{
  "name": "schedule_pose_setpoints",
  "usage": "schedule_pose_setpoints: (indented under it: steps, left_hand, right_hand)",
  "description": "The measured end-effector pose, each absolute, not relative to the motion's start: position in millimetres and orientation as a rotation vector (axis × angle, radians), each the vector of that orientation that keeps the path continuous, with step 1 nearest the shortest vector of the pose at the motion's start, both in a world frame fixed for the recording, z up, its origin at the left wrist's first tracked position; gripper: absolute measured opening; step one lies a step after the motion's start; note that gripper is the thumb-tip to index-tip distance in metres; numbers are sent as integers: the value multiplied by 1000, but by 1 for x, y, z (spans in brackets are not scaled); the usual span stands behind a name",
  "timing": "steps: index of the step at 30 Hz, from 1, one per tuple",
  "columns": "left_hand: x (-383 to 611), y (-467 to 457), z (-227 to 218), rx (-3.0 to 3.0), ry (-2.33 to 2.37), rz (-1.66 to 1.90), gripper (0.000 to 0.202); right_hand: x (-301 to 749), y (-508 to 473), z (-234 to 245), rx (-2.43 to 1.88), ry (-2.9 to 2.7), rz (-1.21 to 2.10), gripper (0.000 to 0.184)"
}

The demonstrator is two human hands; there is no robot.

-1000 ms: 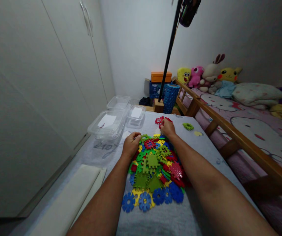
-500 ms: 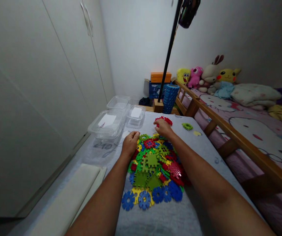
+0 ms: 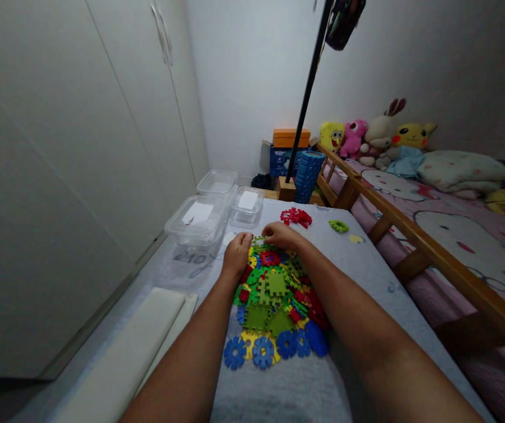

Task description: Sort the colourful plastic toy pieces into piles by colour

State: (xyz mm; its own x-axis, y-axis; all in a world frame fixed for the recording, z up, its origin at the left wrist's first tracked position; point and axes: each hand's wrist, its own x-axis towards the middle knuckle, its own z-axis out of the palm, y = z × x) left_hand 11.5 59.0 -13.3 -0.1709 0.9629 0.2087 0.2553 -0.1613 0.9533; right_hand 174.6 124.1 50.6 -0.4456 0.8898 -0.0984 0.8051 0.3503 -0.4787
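Observation:
A pile of plastic interlocking building pieces [image 3: 274, 285] in green, red, yellow and blue lies on the cloth-covered table. At the pile's far left edge my left hand [image 3: 237, 254] is closed, thumb against fingers; what it holds, if anything, is hidden. My right hand [image 3: 282, 236] reaches over the far end with its fingers bent down and closed beside a light green piece [image 3: 259, 241]; its fingertips are partly hidden. Beyond it sits a small group of red pieces [image 3: 295, 217]. A single green piece [image 3: 339, 226] lies farther right. Blue snowflake-shaped discs [image 3: 263, 351] line the near edge.
Clear plastic containers [image 3: 197, 220] stand at the back left, a smaller one [image 3: 247, 205] beside them. A folded white cloth or board [image 3: 147, 329] lies at the left. A wooden bed rail [image 3: 415, 252] runs along the right, and a black pole [image 3: 309, 88] rises behind the table.
My right hand has moved back left and nearer, from the red pieces to the pile's far end. The red group now shows uncovered. My left hand stays at the pile's left edge.

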Motion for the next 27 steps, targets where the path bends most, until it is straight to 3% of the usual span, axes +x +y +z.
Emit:
schedule_pose_setpoints:
  steps: [4,9,14,20,27]
  left_hand:
    - [12,58,-12,1460,1466,1360,40]
    - [12,57,-12,1515,1451,1333,38]
    - [12,54,-8,1532,1484,1315,37]
    - [14,52,-4,1551,1517,1304,34]
    - [13,53,-8,1547,1510,1307,32]
  right_hand:
    - [190,123,55,-1403,-2068,1049,6]
    - [229,114,62,-1276,-1670,1176,19]
    - [303,111,49,-1367,-1335,796,24]
    - [397,111,-2,-1681,-963,241,19]
    - [420,129,-19,-1788,-859,50,15]
